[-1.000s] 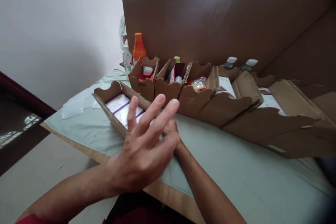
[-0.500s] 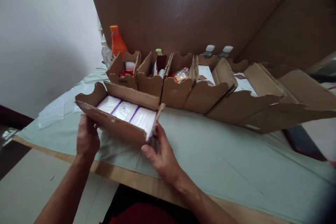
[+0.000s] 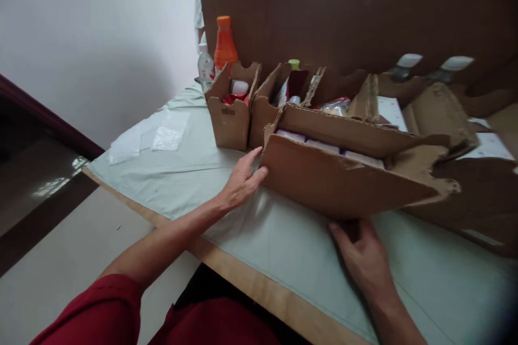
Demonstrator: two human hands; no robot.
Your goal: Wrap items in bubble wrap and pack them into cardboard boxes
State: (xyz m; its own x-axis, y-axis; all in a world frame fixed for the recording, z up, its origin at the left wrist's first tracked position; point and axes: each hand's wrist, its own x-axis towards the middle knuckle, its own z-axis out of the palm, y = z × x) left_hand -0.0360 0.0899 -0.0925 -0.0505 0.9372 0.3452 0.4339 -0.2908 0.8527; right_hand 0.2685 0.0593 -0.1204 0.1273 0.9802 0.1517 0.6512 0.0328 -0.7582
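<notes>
A long open cardboard box is raised over the cloth, tilted so its front wall faces me. Inside it lie white plastic-wrapped packs with purple edges, mostly hidden by that wall. My left hand presses thumb and fingers against the box's left end. Under the right part of the box, my right hand supports it from below, its fingertips hidden behind the cardboard.
Several cardboard bins stand in a row behind the held box, with packets and white cartons inside. An orange bottle and a clear bottle are at the back left. Clear plastic bags lie on the green cloth.
The box has moved right, closer to the row of bins, and its front wall now hides more of the packs. My right hand has shifted from its right end to underneath. The view has turned.
</notes>
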